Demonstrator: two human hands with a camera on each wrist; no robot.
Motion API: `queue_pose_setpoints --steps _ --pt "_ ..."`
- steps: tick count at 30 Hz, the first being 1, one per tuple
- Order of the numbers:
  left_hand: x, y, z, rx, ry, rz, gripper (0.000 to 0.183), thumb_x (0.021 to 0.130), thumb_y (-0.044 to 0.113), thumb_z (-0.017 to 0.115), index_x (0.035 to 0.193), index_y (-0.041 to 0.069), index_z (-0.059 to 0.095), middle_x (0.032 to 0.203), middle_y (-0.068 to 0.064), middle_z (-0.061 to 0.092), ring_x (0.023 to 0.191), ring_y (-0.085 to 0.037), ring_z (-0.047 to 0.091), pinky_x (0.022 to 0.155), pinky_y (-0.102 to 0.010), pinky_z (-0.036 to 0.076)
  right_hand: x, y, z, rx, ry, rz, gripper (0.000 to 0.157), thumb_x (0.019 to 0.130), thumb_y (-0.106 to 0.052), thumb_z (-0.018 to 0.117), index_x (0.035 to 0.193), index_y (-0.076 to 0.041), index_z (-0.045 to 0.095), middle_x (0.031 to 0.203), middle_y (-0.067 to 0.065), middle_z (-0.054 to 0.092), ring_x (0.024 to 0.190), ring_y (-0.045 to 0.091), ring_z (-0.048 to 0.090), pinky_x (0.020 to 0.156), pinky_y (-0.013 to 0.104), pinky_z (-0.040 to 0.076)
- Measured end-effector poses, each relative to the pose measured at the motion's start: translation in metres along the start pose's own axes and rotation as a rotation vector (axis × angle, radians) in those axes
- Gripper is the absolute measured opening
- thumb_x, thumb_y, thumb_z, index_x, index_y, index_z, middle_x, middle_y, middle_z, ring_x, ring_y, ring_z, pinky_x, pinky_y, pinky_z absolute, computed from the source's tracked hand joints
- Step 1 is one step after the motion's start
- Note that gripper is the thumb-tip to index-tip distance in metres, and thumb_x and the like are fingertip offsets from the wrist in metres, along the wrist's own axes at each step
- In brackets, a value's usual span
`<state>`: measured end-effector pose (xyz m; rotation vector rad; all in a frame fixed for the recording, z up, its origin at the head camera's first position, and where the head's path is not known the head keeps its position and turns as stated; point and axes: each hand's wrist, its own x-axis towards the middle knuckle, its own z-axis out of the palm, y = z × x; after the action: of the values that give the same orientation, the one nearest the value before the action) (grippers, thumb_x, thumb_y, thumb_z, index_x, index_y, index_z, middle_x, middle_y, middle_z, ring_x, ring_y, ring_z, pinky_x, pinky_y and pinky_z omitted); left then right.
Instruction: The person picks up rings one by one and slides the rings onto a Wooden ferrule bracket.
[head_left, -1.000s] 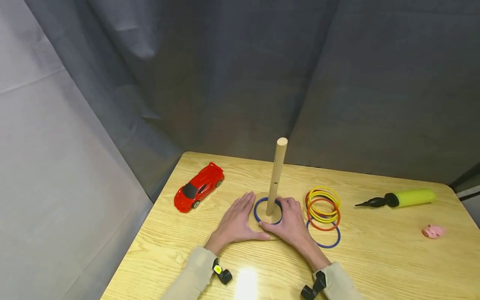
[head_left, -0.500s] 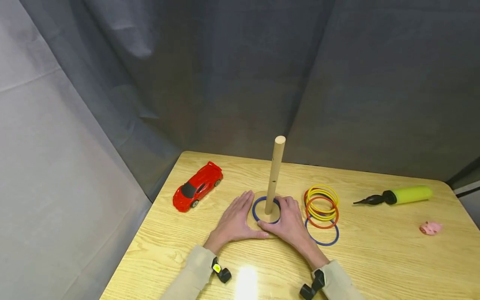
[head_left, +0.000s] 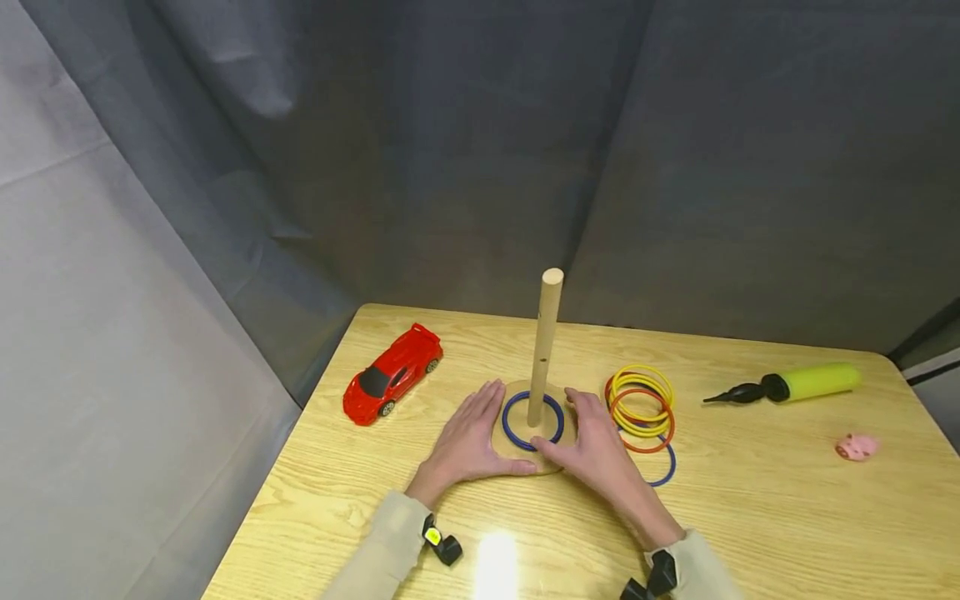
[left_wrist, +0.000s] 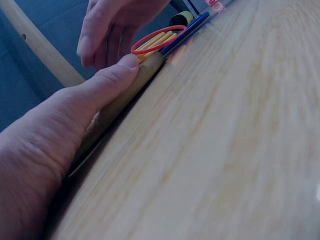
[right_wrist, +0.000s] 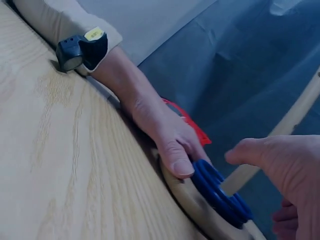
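Observation:
A round wooden base with an upright peg stands between my hands. Around the foot of the peg, blue rings lie stacked on the base. My left hand rests against the base's left side with fingers straight. Its thumb lies along the front rim. My right hand spreads at the base's right side, with fingers and thumb apart and nothing between them. The right thumb overlaps the blue ring's edge in the head view, but in the right wrist view it hovers above the rings.
Right of the base lies a loose pile of yellow rings, a red ring and a blue ring, partly overlapped. Further right are a green and black hand pump and a pink toy pig. A red toy car stands at left.
My right hand has let go of the blue ring and moved a little to the right, its thumb and fingers wider apart. My left hand stays at the base.

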<state>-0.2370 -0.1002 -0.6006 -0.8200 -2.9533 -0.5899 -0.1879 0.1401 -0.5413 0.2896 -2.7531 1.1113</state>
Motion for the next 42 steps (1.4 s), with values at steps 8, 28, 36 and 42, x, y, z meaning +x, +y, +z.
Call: queue_pose_setpoints --steps 8,28,36,42 --pt "0.000 -0.001 0.000 -0.006 -0.011 -0.007 0.143 0.066 0.105 0.048 0.169 0.013 0.011 0.176 -0.002 0.010 0.162 -0.018 0.006 0.131 -0.040 0.012 -0.018 0.019 -0.023 -0.034 0.238 -0.038 0.088 0.079 -0.030 0.090 0.145 0.010 0.048 0.138 0.029 0.053 0.129 0.047 0.049 0.102 0.065 0.045" --pt "0.000 0.000 0.001 -0.012 0.000 0.001 0.143 0.066 0.104 0.050 0.169 0.013 0.013 0.176 -0.003 0.013 0.162 -0.018 0.007 0.131 -0.042 0.015 -0.036 0.069 -0.044 -0.204 0.403 0.215 0.116 0.066 -0.045 0.096 0.148 0.013 0.039 0.133 0.042 0.045 0.123 0.060 0.042 0.101 0.068 0.037" --pt "-0.001 0.002 0.000 -0.022 0.004 -0.001 0.143 0.065 0.103 0.052 0.169 0.013 0.013 0.176 -0.002 0.012 0.162 -0.019 0.009 0.131 -0.042 0.016 -0.034 0.079 -0.037 -0.304 0.392 0.276 0.132 0.061 -0.059 0.095 0.149 0.016 0.032 0.120 0.047 0.052 0.106 0.066 0.052 0.086 0.073 0.045" --pt "-0.001 0.000 0.000 -0.009 0.002 -0.001 0.144 0.065 0.104 0.050 0.169 0.013 0.013 0.176 -0.002 0.013 0.162 -0.018 0.008 0.131 -0.040 0.014 -0.032 0.082 -0.032 -0.334 0.415 0.249 0.128 0.061 -0.060 0.095 0.145 0.017 0.037 0.114 0.045 0.054 0.102 0.064 0.053 0.081 0.071 0.047"
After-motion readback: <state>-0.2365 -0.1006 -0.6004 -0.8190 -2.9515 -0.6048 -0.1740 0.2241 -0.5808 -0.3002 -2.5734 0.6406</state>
